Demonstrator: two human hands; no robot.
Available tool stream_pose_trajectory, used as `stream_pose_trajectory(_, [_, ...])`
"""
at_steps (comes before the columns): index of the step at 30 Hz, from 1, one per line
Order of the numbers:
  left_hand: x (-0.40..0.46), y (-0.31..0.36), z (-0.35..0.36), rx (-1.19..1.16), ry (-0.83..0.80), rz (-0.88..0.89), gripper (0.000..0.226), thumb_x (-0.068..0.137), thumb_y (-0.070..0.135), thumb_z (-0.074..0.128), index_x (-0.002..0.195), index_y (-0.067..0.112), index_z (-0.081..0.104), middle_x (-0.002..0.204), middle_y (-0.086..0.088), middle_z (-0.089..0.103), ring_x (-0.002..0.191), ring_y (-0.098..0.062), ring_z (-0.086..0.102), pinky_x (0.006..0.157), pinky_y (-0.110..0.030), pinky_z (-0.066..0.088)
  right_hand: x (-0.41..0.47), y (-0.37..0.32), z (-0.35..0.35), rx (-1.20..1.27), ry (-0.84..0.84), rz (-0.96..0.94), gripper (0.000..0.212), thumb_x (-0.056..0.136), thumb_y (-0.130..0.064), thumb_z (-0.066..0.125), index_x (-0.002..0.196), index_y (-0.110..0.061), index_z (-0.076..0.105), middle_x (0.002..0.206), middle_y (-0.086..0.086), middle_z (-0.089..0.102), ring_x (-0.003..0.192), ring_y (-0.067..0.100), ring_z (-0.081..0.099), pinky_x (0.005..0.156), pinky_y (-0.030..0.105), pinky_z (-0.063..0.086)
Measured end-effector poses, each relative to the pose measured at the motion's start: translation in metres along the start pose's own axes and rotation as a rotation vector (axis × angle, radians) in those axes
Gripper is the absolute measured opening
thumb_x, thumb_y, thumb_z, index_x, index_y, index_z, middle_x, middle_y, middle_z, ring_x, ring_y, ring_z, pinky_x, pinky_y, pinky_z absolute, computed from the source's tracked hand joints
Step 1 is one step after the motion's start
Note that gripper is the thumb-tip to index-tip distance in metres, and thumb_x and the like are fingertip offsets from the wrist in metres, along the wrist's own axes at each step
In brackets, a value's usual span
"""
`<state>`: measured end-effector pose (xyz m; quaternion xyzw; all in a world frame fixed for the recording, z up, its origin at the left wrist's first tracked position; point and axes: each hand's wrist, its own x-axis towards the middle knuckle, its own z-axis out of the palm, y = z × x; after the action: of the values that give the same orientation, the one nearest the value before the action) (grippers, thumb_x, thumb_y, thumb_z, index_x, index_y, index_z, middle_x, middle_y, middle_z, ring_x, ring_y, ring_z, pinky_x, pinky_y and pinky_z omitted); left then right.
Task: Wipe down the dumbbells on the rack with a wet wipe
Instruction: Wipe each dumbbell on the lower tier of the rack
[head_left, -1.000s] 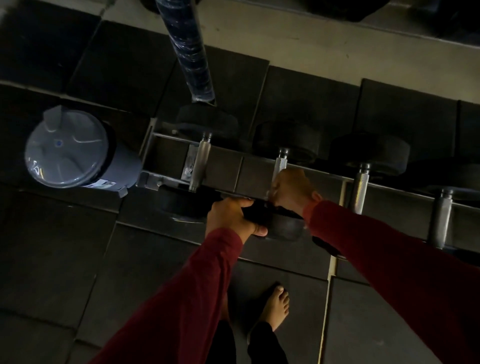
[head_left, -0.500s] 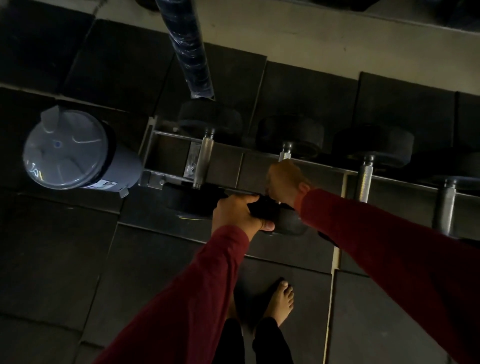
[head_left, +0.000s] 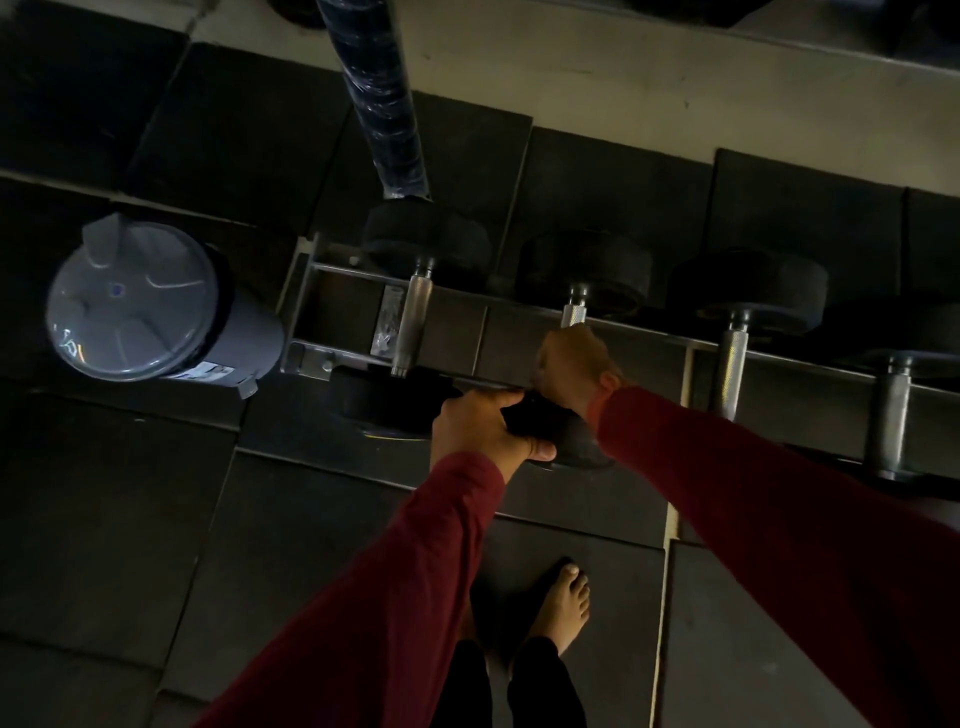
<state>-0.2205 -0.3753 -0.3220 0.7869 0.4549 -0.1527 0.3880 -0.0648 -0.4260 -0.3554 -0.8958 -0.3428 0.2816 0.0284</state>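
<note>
Right hand (head_left: 574, 371) curls round the second dumbbell's handle (head_left: 573, 314), wipe unseen; left hand (head_left: 480, 428) grips its near head (head_left: 569, 444): steady there, stroke full handle length.

A dim gym: dumbbells (head_left: 576, 291) rest on a metal rack (head_left: 483, 332) over rubber floor tiles (head_left: 156, 519).

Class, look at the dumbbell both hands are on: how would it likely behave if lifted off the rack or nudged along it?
The dumbbell probably feels heavy for its size, given its thick dark ends. Its round ends may roll once off the rack. The ridged metal handle should resist slipping in the right hand.
</note>
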Motion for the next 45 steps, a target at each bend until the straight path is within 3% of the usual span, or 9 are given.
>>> stream_pose_trajectory(5, [-0.004,0.006,-0.004,-0.085,-0.002,0.028,0.082,0.052,0.047,0.094,0.127,0.034,0.065,0.127,0.007,0.066,0.120,-0.015,0.058,0.102,-0.027,0.043,-0.024,0.037,-0.015,0.132,-0.054,0.082,0.023,0.081,-0.041,0.076,0.092,-0.021,0.079,0.093,-0.001,0.074,0.089,0.014,0.069,0.082,0.020,0.050])
stream_pose_trajectory(10, [-0.007,0.007,-0.007,-0.090,-0.005,0.026,0.082,0.051,0.046,0.094,0.127,0.034,0.064,0.128,0.006,0.066,0.121,-0.017,0.058,0.105,-0.032,0.046,-0.029,0.043,-0.009,0.333,-0.026,0.162,0.017,0.074,-0.031,0.084,0.089,-0.025,0.079,0.096,-0.008,0.074,0.071,-0.002,0.057,0.074,0.013,0.043])
stream_pose_trajectory(15, [-0.008,0.009,-0.009,-0.073,-0.008,0.043,0.081,0.054,0.046,0.094,0.128,0.033,0.064,0.127,0.005,0.066,0.119,-0.016,0.060,0.104,-0.032,0.048,-0.030,0.046,-0.006,0.397,-0.042,0.223,0.018,0.076,-0.037,0.082,0.089,-0.026,0.079,0.100,-0.004,0.075,0.092,0.010,0.068,0.081,0.015,0.044])
stream_pose_trajectory(20, [-0.010,0.010,-0.010,-0.059,-0.011,0.038,0.081,0.055,0.045,0.093,0.129,0.033,0.063,0.125,0.003,0.067,0.117,-0.017,0.061,0.102,-0.032,0.049,-0.029,0.049,-0.006,0.431,-0.075,0.256,0.018,0.077,-0.033,0.082,0.092,-0.024,0.079,0.098,-0.003,0.075,0.087,0.009,0.066,0.081,0.020,0.048])
stream_pose_trajectory(25, [-0.012,0.012,-0.012,-0.066,-0.011,0.034,0.079,0.058,0.043,0.093,0.131,0.033,0.063,0.125,0.003,0.067,0.116,-0.016,0.061,0.097,-0.025,0.044,-0.029,0.049,-0.008,0.337,-0.097,0.266,0.021,0.085,-0.039,0.073,0.098,-0.024,0.078,0.105,-0.001,0.073,0.103,0.017,0.066,0.096,0.030,0.050])
stream_pose_trajectory(30, [-0.011,0.011,-0.012,-0.071,-0.015,0.032,0.079,0.058,0.041,0.093,0.130,0.032,0.063,0.126,0.003,0.066,0.118,-0.017,0.060,0.099,-0.027,0.045,-0.024,0.060,0.007,0.383,-0.046,0.409,0.039,0.080,-0.044,0.076,0.108,-0.017,0.073,0.112,-0.001,0.071,0.104,0.017,0.066,0.073,0.013,0.045])
stream_pose_trajectory(36, [-0.009,0.011,-0.010,-0.075,-0.008,0.035,0.079,0.056,0.043,0.093,0.129,0.034,0.064,0.119,0.006,0.069,0.114,-0.015,0.062,0.097,-0.026,0.046,-0.018,0.061,0.004,0.411,-0.174,0.290,0.023,0.088,-0.028,0.071,0.109,-0.022,0.076,0.119,-0.003,0.070,0.114,0.018,0.063,0.105,0.032,0.046])
stream_pose_trajectory(40, [-0.008,0.010,-0.009,-0.076,-0.006,0.038,0.080,0.054,0.044,0.094,0.128,0.034,0.064,0.121,0.005,0.069,0.115,-0.015,0.062,0.097,-0.026,0.047,-0.011,0.062,0.006,0.465,-0.279,0.232,0.021,0.089,-0.021,0.068,0.107,-0.017,0.076,0.113,0.004,0.072,0.104,0.020,0.066,0.096,0.032,0.051])
stream_pose_trajectory(45, [-0.006,0.007,-0.007,-0.088,0.002,0.040,0.080,0.051,0.046,0.095,0.125,0.036,0.066,0.112,0.009,0.070,0.108,-0.012,0.064,0.096,-0.024,0.048,-0.018,0.073,-0.010,0.640,-0.355,0.315,0.006,0.082,-0.003,0.072,0.087,-0.001,0.074,0.079,0.009,0.070,0.067,0.015,0.060,0.060,0.023,0.049])
